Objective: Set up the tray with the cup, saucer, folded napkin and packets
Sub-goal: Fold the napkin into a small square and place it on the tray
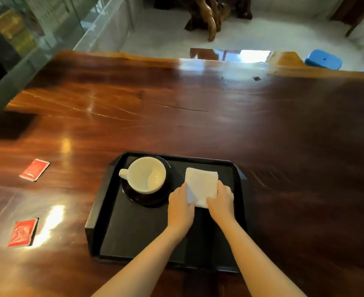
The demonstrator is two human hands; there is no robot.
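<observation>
A black tray (pixel 133 232) lies on the wooden table near its front edge. A white cup (pixel 146 174) stands on a black saucer (pixel 143 199) in the tray's far left part. To its right a folded white napkin (pixel 201 181) lies on the tray. My left hand (pixel 181 204) holds the napkin's near left corner, and my right hand (pixel 220 200) holds its near right corner. Two red packets lie on the table left of the tray: a far one (pixel 34 170) and a near one (pixel 23 232).
The glossy wooden table (pixel 198 116) stretches far ahead and to the right. A glass partition (pixel 48 28) stands at the far left. Blue stools (pixel 323 59) and a carved wooden base (pixel 211 18) stand on the floor beyond the table.
</observation>
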